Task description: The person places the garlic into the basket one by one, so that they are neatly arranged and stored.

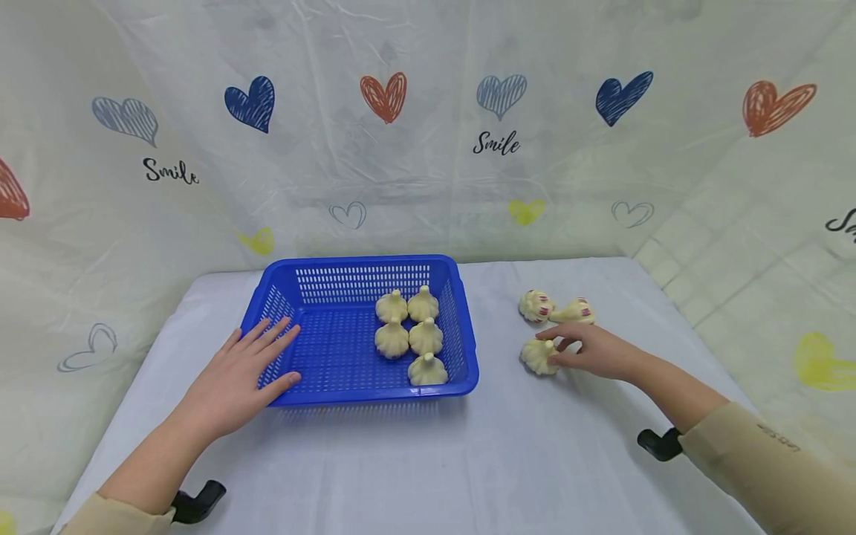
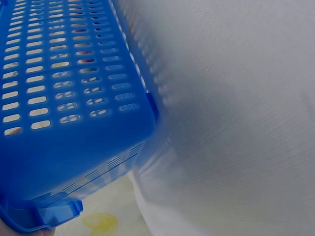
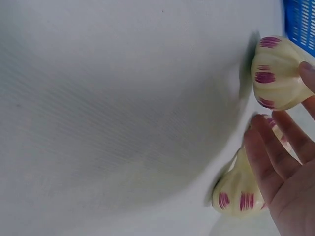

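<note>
My left hand rests on the left rim of a blue plastic basket, its fingers straight and spread. On the right side of the table, my right hand pinches a cream garlic bulb between thumb and fingers. Purple streaks mark the underside of this garlic bulb in the right wrist view. Just behind it lie two more bulbs, one round and one on its side. Several garlic bulbs stand neck up in the right part of the basket.
A white cloth covers the table. Behind it hangs a pale curtain printed with hearts and lettering, which also runs along both sides. The basket's slotted wall fills much of the left wrist view.
</note>
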